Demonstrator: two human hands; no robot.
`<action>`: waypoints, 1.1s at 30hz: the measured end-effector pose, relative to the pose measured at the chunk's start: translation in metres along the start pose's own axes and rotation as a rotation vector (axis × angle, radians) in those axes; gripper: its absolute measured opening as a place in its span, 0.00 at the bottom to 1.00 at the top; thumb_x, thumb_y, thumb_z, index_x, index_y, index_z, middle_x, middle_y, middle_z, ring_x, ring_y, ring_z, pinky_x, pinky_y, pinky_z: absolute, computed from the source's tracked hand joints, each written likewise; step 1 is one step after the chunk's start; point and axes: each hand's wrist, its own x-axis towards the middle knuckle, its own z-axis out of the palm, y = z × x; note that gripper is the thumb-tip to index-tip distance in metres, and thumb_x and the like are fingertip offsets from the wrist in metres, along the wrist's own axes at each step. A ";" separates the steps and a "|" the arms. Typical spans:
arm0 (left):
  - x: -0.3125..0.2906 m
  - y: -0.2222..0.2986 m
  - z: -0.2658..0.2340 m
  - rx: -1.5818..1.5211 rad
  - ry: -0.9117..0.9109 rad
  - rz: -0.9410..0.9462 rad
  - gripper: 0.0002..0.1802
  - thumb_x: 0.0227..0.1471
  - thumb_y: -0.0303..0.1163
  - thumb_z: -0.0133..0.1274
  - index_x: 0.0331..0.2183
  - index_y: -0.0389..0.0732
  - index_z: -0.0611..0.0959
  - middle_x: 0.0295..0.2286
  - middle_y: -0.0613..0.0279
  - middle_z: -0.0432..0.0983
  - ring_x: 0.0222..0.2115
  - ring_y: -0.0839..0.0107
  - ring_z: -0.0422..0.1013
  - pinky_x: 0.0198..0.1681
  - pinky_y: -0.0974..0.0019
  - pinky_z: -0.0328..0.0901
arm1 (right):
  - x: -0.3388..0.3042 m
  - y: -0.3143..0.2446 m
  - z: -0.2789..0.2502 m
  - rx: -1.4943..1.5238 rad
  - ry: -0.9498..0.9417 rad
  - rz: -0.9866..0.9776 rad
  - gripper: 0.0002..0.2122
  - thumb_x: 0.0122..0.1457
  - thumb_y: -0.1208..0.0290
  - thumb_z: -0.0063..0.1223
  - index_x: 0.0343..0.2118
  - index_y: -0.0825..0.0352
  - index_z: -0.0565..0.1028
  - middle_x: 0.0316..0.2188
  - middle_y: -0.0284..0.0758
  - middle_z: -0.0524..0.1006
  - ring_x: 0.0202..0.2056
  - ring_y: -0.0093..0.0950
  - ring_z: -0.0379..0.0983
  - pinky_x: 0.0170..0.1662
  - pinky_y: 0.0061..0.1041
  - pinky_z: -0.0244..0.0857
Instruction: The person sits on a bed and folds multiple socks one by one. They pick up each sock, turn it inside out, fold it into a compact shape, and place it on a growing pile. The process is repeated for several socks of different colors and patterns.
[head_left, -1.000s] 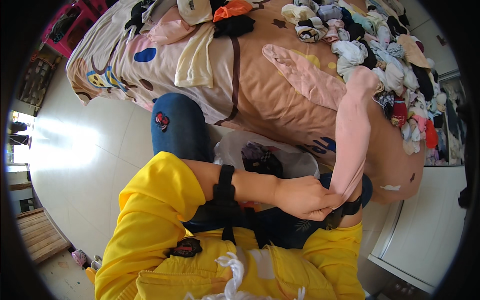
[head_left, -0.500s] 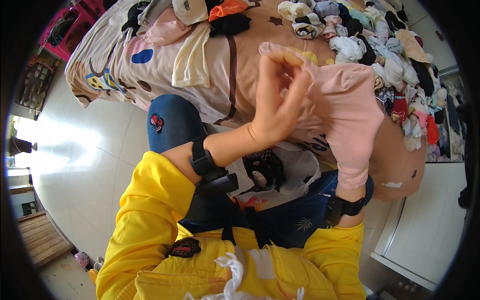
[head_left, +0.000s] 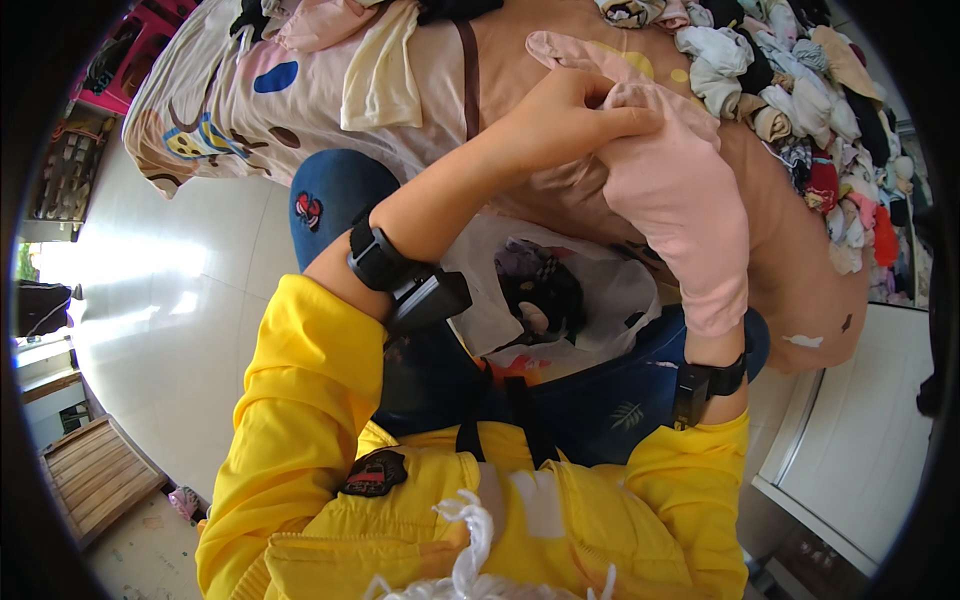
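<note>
A pale pink stretchy garment (head_left: 685, 215), like leggings, covers my right hand and forearm. Its hem lies just above the right wrist (head_left: 716, 348), and the fingers inside are hidden. My left hand (head_left: 570, 120) grips the fabric over the covered right hand, thumb on top and the other fingers mostly behind the cloth. A narrow loose end of the same garment (head_left: 560, 52) sticks out past the left hand, over the bed cover. Below both hands, an opened white plastic bag (head_left: 610, 335) rests by my lap with dark cloth items (head_left: 540, 295) inside.
A patterned brown and cream cover (head_left: 800, 280) drapes the bed ahead. Heaped rolled socks and small clothes (head_left: 800, 110) lie at the far right. Cream trousers (head_left: 383, 80) and a pink piece (head_left: 325, 22) lie far left. A white cabinet (head_left: 860, 420) stands right.
My left hand has turned from a raised pinch, palm showing, to a grip across the cloth with its back up. The garment lies smoother over my right forearm. The view has shifted slightly.
</note>
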 end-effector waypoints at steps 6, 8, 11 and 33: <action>0.008 -0.013 -0.022 -0.390 0.333 -0.019 0.16 0.55 0.36 0.56 0.42 0.36 0.81 0.34 0.65 0.78 0.32 0.78 0.74 0.36 0.74 0.68 | -0.019 0.067 -0.008 1.138 0.055 0.448 0.12 0.57 0.80 0.48 0.44 0.74 0.71 0.39 0.35 0.76 0.40 0.22 0.73 0.44 0.21 0.68; 0.012 -0.020 -0.040 -0.425 0.420 -0.018 0.15 0.55 0.35 0.55 0.40 0.35 0.81 0.30 0.68 0.77 0.30 0.79 0.72 0.33 0.75 0.66 | -0.023 0.090 -0.015 1.327 0.007 0.475 0.12 0.58 0.80 0.47 0.45 0.75 0.71 0.40 0.35 0.76 0.41 0.23 0.73 0.46 0.21 0.68; 0.013 -0.034 -0.060 -0.204 0.437 -0.028 0.14 0.53 0.36 0.56 0.34 0.33 0.82 0.24 0.68 0.75 0.26 0.81 0.69 0.29 0.76 0.63 | -0.021 0.112 -0.024 1.340 -0.074 0.484 0.12 0.59 0.80 0.46 0.46 0.76 0.71 0.42 0.36 0.76 0.44 0.23 0.73 0.49 0.22 0.68; -0.048 -0.003 0.028 0.221 0.128 0.305 0.21 0.48 0.38 0.65 0.34 0.34 0.74 0.26 0.61 0.75 0.26 0.80 0.71 0.26 0.75 0.66 | -0.007 0.064 0.012 0.438 0.018 0.070 0.04 0.55 0.78 0.56 0.33 0.71 0.74 0.26 0.28 0.75 0.25 0.16 0.69 0.29 0.18 0.65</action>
